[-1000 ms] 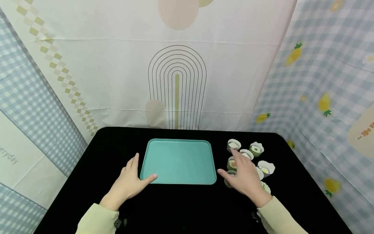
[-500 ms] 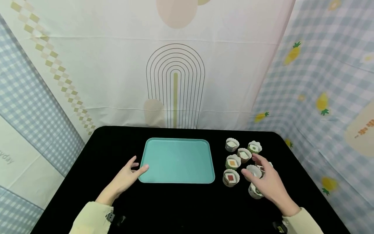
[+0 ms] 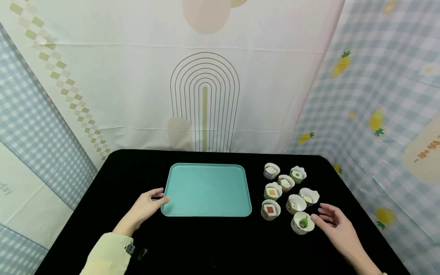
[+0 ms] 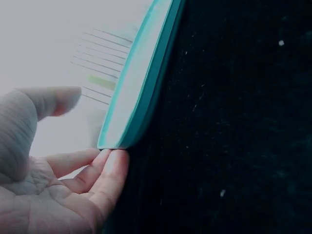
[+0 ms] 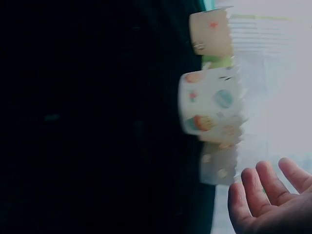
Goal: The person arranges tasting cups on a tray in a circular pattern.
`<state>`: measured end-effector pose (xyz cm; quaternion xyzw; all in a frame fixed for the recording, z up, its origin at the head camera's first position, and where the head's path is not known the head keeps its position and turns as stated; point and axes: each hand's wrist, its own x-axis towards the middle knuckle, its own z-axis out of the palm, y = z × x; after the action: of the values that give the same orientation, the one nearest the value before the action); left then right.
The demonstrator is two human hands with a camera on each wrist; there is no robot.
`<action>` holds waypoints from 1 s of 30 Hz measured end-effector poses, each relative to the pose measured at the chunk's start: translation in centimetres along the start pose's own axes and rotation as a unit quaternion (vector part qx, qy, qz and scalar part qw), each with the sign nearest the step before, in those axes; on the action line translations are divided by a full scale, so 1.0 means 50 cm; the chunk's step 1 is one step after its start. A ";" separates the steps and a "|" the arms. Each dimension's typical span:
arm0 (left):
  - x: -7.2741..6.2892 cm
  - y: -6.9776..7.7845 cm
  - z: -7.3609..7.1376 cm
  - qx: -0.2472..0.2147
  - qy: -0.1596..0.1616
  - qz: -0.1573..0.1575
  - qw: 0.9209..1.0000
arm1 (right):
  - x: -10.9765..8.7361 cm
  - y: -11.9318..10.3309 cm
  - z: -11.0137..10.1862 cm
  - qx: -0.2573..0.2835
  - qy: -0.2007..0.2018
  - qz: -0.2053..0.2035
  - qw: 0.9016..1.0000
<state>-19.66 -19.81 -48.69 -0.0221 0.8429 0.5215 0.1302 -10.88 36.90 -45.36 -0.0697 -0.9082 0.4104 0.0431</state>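
In the head view a turquoise rectangular tray (image 3: 207, 191) lies on the black table. My left hand (image 3: 142, 208) is at its left edge. In the left wrist view the fingertips (image 4: 114, 163) touch the tray's rim, while the thumb (image 4: 66, 100) stands apart from it. To the right of the tray stand several scalloped paper baking cups with small items inside. One front cup (image 3: 297, 228) holds something green and leafy; another cup (image 3: 267, 214) has a white piece with a red square. Close beside the cups' right side, my right hand (image 3: 338, 229) holds nothing, its fingers relaxed.
The black table (image 3: 213, 244) ends at a pale printed curtain (image 3: 137, 95) behind. A blue checked curtain (image 3: 361, 133) hangs along the right side. Farther back are more cups, such as a green one (image 3: 297, 179).
My right hand has moved right, from over the cups to beside them, uncovering them. My left hand has shifted slightly left and down to the tray's left edge. Tray and cups stay put.
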 end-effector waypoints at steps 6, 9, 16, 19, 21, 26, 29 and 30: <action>0.005 -0.018 0.004 -0.006 0.027 0.015 1.000 | 0.000 0.035 0.019 0.031 -0.052 0.066 0.996; 0.007 -0.021 0.010 -0.001 0.042 0.018 0.999 | 0.000 0.044 0.031 0.040 -0.063 0.068 0.995; 0.012 -0.021 0.023 0.002 0.052 0.028 0.998 | 0.003 0.050 0.055 0.064 -0.066 0.009 0.996; 0.012 -0.020 0.024 0.003 0.052 0.024 0.998 | 0.005 0.051 0.062 0.088 -0.087 0.005 0.992; 0.012 -0.020 0.023 0.001 0.050 0.023 0.998 | 0.008 0.052 0.063 0.106 -0.107 0.023 0.988; 0.012 -0.022 0.019 0.000 0.046 0.021 0.999 | 0.016 0.057 0.069 0.096 -0.142 0.050 0.984; 0.010 -0.025 0.016 -0.002 0.042 0.024 0.999 | 0.020 0.060 0.074 0.069 -0.145 0.048 0.986; 0.010 -0.025 0.014 -0.004 0.042 0.026 0.999 | 0.021 0.061 0.075 0.061 -0.143 0.046 0.987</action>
<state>-19.76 -19.72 -50.22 -0.0225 0.8459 0.5266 0.0813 -12.15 36.30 -50.11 -0.0490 -0.8740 0.4727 -0.1015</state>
